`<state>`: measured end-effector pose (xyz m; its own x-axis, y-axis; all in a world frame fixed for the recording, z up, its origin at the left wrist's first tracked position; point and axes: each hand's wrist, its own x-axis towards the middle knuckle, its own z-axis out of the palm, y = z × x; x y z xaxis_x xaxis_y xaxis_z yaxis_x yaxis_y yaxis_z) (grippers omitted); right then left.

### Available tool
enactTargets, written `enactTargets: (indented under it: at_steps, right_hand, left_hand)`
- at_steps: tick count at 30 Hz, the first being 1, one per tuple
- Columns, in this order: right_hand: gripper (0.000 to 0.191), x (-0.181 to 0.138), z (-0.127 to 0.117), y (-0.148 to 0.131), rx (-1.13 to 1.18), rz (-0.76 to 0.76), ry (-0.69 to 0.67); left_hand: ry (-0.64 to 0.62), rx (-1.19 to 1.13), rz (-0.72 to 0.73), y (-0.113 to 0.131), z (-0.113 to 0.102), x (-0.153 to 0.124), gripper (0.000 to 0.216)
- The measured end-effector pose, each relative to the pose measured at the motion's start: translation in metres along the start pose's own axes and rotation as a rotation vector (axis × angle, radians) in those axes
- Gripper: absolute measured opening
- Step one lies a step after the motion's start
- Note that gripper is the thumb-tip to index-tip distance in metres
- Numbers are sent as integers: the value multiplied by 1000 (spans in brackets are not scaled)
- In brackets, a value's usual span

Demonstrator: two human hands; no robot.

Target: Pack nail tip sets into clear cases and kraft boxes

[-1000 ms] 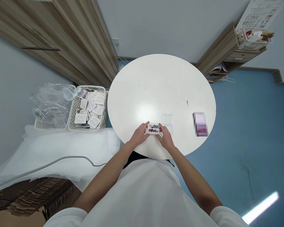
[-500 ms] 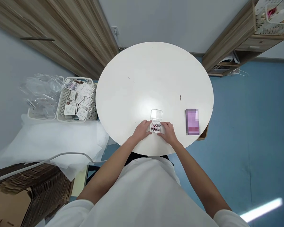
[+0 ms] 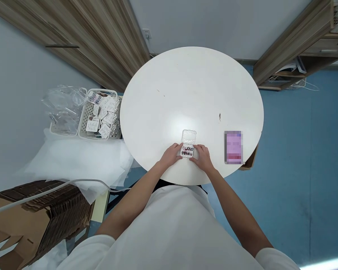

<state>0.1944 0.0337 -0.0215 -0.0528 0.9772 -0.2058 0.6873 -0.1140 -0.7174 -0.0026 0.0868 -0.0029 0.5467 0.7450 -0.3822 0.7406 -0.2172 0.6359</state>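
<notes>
Print on the white cards [image 3: 92,126] in the perforated basket [image 3: 116,119] at far left: several short lines each, too small to read. Purple-and-pink flat rectangle [image 3: 233,147] on the right of the bench is blurred into blocks, so any writing on it can't be made out. Clear plastic case [image 3: 189,136] lies on the round white bench [image 3: 191,82] near the person's edge, directly between the hands. Left hand [image 3: 170,155] is at its left end, right hand [image 3: 203,157] at its right end; both narrow, thumb at near corner and fingers at far corner, holding the lower half between them. Can't tell if fingertips press the case rim or the insert. Case is small, rectangular, round-cornered, open, lid tipped back away from the person and catching glare. White insert [image 3: 187,151] sits at the lower half, carrying two rows of small glossy oval pieces that look like press-on nails, dark, pinkish and pale; designs too small to tell. Elsewhere: dark mark [image 3: 220,117] on the bench, near the blurred rectangle; transparent packaging [image 3: 66,107] heaped left of the card basket; white sheeting [image 3: 81,157] below that; folded brown cardboard [image 3: 64,213] stacked lower left.
</notes>
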Motion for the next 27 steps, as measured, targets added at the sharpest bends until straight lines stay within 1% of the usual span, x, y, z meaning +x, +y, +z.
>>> enactTargets:
  at_steps: [7, 12, 14, 16, 19, 22, 25, 27]
  right_hand:
    - [63, -2, -1, -2, 3, 5, -12]
    - [66, -4, -4, -6, 32, 23, -18]
    - [70, -5, -5, -7, 69, 46, -24]
    - [73, -5, -6, -9, 140, 102, -24]
    - [68, -4, -4, -11, 278, 213, -19]
    - [61, 0, -2, -13, 389, 288, -11]
    - [56, 4, 0, -15, 480, 347, -6]
    - [54, 4, 0, -16, 537, 354, -21]
  left_hand:
    - [2, -40, 1, -2, 1, -1, 70]
    - [25, -116, -20, -3, 1, -2, 73]
    - [47, -167, -40, -2, 3, -3, 75]
    - [86, -231, -88, -1, 6, -4, 75]
    - [155, -353, -208, 1, 15, -6, 64]
    - [190, -498, -295, 2, 22, -6, 52]
    - [206, -650, -309, 1, 23, -6, 41]
    - [188, -783, -299, 0, 21, -7, 34]
